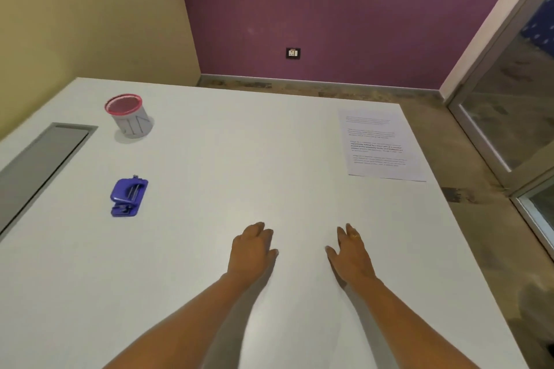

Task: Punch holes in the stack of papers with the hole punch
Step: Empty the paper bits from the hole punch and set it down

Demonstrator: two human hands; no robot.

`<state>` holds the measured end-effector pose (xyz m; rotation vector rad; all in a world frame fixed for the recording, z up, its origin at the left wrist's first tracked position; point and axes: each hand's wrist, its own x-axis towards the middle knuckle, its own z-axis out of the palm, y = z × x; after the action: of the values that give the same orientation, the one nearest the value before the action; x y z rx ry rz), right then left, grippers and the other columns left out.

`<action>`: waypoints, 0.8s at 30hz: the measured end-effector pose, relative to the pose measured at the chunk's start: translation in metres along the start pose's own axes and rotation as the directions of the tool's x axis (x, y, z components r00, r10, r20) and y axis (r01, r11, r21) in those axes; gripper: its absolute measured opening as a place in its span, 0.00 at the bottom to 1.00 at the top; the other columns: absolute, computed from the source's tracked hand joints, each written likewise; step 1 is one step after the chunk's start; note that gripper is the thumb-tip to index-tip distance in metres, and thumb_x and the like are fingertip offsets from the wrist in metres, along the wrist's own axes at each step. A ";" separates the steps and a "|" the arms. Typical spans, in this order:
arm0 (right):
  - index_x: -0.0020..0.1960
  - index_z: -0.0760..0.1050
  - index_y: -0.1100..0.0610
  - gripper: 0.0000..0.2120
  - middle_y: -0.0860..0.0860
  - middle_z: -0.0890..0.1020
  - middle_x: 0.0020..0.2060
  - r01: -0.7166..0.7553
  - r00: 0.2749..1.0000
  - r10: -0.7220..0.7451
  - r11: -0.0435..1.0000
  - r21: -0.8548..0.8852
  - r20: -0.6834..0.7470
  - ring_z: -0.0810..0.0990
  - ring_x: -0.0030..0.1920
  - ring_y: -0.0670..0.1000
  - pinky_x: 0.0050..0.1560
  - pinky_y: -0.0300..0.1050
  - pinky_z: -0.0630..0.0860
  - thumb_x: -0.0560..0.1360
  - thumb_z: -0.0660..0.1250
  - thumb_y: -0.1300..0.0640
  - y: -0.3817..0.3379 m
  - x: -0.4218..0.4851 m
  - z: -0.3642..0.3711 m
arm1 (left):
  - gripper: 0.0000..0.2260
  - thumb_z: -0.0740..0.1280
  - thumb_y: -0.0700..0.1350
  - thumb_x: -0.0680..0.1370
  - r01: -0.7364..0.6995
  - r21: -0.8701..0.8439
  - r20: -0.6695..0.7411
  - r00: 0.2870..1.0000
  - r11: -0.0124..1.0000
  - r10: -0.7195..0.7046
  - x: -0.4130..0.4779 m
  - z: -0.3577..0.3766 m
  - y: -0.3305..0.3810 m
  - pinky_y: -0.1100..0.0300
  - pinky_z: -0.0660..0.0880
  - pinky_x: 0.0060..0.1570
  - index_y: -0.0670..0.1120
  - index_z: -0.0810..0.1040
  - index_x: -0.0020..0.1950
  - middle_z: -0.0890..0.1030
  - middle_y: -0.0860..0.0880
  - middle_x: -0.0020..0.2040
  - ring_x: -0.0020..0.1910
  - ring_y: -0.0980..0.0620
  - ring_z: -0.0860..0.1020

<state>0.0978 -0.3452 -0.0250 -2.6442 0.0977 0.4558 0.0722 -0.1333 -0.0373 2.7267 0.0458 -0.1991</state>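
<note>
hole punch left | cup behind it | papers far right

I am seeing my left grip and right grip stretching palm-down over the counter, hole punch lying at ten o'clock, papers lying at one o'clock.

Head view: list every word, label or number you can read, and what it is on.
Nothing can be quoted.
Papers: several printed paragraphs, too blurred to read.
Cup: dark strokes on its side, not legible.
Hole punch: no label shows.
</note>
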 end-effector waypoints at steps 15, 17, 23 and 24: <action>0.75 0.50 0.59 0.31 0.55 0.47 0.77 0.200 0.969 -0.189 0.978 -0.054 0.159 0.44 0.77 0.52 0.74 0.47 0.53 0.79 0.58 0.49 -0.184 -0.054 0.108 | 0.20 0.63 0.52 0.76 0.213 0.029 0.007 0.977 0.977 -0.213 -0.074 -0.094 -0.216 0.52 0.65 0.65 0.46 0.70 0.67 0.66 0.49 0.72 0.71 0.50 0.63; 0.75 0.51 0.59 0.31 0.55 0.47 0.77 0.209 0.966 -0.196 0.976 -0.057 0.171 0.44 0.77 0.52 0.74 0.46 0.52 0.79 0.58 0.49 -0.202 -0.055 0.115 | 0.20 0.63 0.52 0.76 0.230 0.018 0.010 0.973 0.973 -0.231 -0.076 -0.104 -0.237 0.52 0.66 0.65 0.46 0.71 0.66 0.67 0.48 0.71 0.70 0.49 0.64; 0.76 0.50 0.59 0.31 0.55 0.48 0.77 0.197 0.968 -0.180 0.977 -0.086 0.176 0.44 0.77 0.52 0.73 0.46 0.54 0.78 0.59 0.50 -0.235 -0.055 0.130 | 0.14 0.67 0.45 0.75 0.306 -0.306 -0.097 0.932 0.901 -0.350 -0.064 -0.134 -0.276 0.58 0.69 0.55 0.39 0.78 0.57 0.79 0.42 0.59 0.59 0.45 0.76; 0.76 0.50 0.59 0.31 0.55 0.48 0.77 0.190 0.969 -0.171 0.977 -0.098 0.177 0.44 0.77 0.52 0.73 0.47 0.54 0.78 0.59 0.50 -0.238 -0.055 0.131 | 0.14 0.67 0.44 0.75 0.327 -0.375 -0.104 0.915 0.867 -0.389 -0.058 -0.141 -0.280 0.59 0.69 0.55 0.39 0.78 0.58 0.80 0.41 0.58 0.58 0.45 0.77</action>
<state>0.0402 -0.0740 -0.0164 -2.6805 -0.2276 0.6356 0.0168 0.1797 -0.0106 2.3451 0.5895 -0.0445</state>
